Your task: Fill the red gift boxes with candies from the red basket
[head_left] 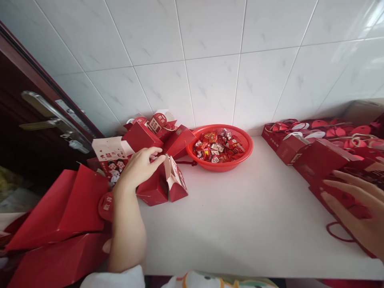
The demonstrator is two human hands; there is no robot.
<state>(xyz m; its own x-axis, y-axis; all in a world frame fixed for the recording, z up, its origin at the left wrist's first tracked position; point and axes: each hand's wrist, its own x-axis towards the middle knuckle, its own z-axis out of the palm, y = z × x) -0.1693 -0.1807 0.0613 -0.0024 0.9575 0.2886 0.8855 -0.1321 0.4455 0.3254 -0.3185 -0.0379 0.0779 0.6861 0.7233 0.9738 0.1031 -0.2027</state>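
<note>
My left hand (141, 166) reaches over a group of red gift boxes at the left, its thumb and index finger apart above a red box (153, 189). Whether its fingertips touch that box, I cannot tell. Close beside stands a small red box with a pale open top (177, 182). Behind the hand is a white-and-red box printed with two cartoon figures (113, 164). At the right edge my right hand (360, 204) is open, fingers outstretched, above or beside red boxes with cord handles (322, 158); it grips nothing visible.
An orange-red plastic basket (247, 154) of wrapped candies (217, 147) stands near the tiled wall (213, 88). Large red boxes (60, 208) pile up at the near left. A dark door with a metal handle (42, 108) borders the white table (228, 224). A cardboard box (364, 112) sits far right.
</note>
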